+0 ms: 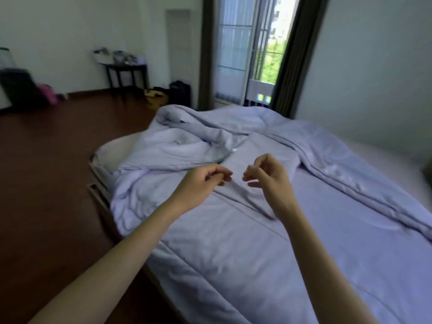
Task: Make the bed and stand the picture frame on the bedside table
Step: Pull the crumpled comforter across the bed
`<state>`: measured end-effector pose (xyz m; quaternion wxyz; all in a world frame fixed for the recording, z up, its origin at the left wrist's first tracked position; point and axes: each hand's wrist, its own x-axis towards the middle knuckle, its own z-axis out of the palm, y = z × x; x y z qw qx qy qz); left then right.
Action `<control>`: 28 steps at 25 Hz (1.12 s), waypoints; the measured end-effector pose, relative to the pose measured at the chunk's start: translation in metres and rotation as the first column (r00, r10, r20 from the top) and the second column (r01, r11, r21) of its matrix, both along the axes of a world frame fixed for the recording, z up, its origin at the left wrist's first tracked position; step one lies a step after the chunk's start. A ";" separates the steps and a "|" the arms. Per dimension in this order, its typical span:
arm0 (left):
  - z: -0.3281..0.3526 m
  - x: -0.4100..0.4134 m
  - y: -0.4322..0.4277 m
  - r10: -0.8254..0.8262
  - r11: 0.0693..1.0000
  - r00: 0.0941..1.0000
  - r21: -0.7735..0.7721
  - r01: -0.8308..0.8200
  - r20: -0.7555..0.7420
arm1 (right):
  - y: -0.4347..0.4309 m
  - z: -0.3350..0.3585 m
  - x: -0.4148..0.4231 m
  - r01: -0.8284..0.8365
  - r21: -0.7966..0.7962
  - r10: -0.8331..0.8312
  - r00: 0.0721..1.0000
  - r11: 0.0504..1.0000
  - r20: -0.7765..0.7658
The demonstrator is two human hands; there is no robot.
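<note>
Both hands reach out over the middle of the frame, side by side with a small gap between them. The left hand (201,183) has its fingers (222,174) loosely curled, tips pointing toward the other hand; nothing shows between them. The right hand (268,176) mirrors it: fingers (252,171) bent in a slack hook and the thumb apart, gripping nothing. Both sit just over a raised fold of the quilt (233,242) - whether the fingertips brush the cloth cannot be told. Bare forearms run back to the lower edge of the frame.

The quilt is pale lilac and lies unmade on the bed. Its near part is fairly flat, with creases and a stitched seam across it. To the left of the hands it is bunched into a thick rumpled heap that hangs over the bed's side. A long rolled ridge runs from the upper centre down to the right edge. The white mattress (109,153) shows bare at the corner left of the heap, and a pale strip shows again at the far right.

Dark brown floor (46,183) fills the left of the frame. At upper left stand a dark suitcase (16,85) and a small dark table (126,71) with blurred items on top - bags (178,91) sit on the floor right of it. At top centre is a window (252,54) between dark curtains (297,54).
</note>
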<state>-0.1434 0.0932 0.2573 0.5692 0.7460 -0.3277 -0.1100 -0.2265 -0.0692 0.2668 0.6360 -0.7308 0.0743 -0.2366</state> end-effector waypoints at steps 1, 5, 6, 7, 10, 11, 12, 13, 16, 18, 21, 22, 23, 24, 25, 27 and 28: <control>0.003 0.018 0.031 0.049 0.999 0.999 -0.014 -0.049 0.007 | 0.027 0.002 0.023 -0.041 0.013 0.041 0.999 0.999 0.023; 0.009 0.073 0.120 0.178 0.982 0.984 -0.054 -0.178 -0.012 | 0.103 0.002 0.088 -0.132 0.078 0.122 0.984 0.988 0.126; 0.009 0.086 0.139 0.208 0.976 0.978 -0.062 -0.209 -0.018 | 0.119 0.003 0.104 -0.145 0.093 0.131 0.981 0.985 0.143; 0.009 0.097 0.153 0.230 0.970 0.973 -0.070 -0.231 -0.022 | 0.130 0.004 0.117 -0.150 0.109 0.133 0.979 0.983 0.153; 0.004 0.128 0.184 0.275 0.958 0.961 -0.070 -0.277 -0.037 | 0.152 0.004 0.158 -0.168 0.116 0.151 0.978 0.979 0.143; -0.001 0.141 0.192 0.283 0.956 0.958 -0.058 -0.286 -0.051 | 0.158 0.002 0.174 -0.181 0.112 0.166 0.977 0.977 0.132; -0.006 0.154 0.197 0.286 0.957 0.956 -0.035 -0.289 -0.066 | 0.162 -0.002 0.189 -0.189 0.112 0.176 0.977 0.976 0.119; -0.013 0.168 0.201 0.288 0.957 0.954 0.000 -0.289 -0.079 | 0.165 -0.007 0.204 -0.187 0.117 0.175 0.979 0.975 0.105; -0.035 0.219 0.208 0.276 0.959 0.957 0.085 -0.269 -0.089 | 0.167 -0.026 0.257 -0.136 0.187 0.125 0.990 0.973 0.070; -0.041 0.264 0.204 0.254 0.959 0.965 0.145 -0.243 -0.065 | 0.162 -0.035 0.300 -0.087 0.260 0.074 0.996 0.962 0.057; -0.046 0.349 0.189 0.217 0.946 0.976 0.249 -0.207 -0.016 | 0.146 -0.038 0.376 0.007 0.337 -0.023 0.999 0.941 0.044; -0.050 0.377 0.184 0.211 0.931 0.978 0.305 -0.198 -0.007 | 0.139 -0.037 0.400 0.039 0.359 -0.052 0.998 0.933 0.027; -0.056 0.400 0.181 0.200 0.906 0.980 0.380 -0.188 0.009 | 0.132 -0.037 0.422 0.074 0.378 -0.080 0.997 0.923 0.000; -0.063 0.422 0.179 0.170 0.871 0.985 0.461 -0.168 0.036 | 0.124 -0.039 0.445 0.109 0.396 -0.107 0.994 0.912 -0.028; -0.071 0.439 0.178 0.132 0.834 0.989 0.531 -0.148 0.069 | 0.117 -0.042 0.465 0.141 0.407 -0.130 0.990 0.902 -0.055; -0.087 0.472 0.174 0.084 0.815 0.993 0.568 -0.118 0.086 | 0.104 -0.051 0.503 0.205 0.420 -0.176 0.979 0.884 -0.107; -0.092 0.484 0.170 0.080 0.828 0.995 0.551 -0.104 0.067 | 0.100 -0.057 0.517 0.232 0.421 -0.193 0.972 0.877 -0.134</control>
